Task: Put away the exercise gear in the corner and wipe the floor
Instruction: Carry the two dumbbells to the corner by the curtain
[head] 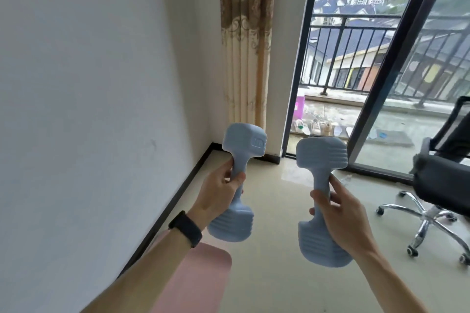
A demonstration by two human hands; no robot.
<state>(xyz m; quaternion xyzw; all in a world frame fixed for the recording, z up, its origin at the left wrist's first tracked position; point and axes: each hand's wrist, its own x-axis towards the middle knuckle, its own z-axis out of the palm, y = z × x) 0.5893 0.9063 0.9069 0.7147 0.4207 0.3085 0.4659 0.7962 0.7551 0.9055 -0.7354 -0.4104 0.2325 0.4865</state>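
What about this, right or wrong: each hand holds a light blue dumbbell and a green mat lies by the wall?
Wrong: in the head view the mat is pink, not green. It lies by the wall. The left hand holds the left dumbbell, the right hand the right dumbbell, both light blue.

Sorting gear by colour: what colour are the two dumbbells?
Light blue dumbbells, both alike, seen in the head view.

Bright daylight from glass door point(381, 71), soft blur, wide-angle edge bending
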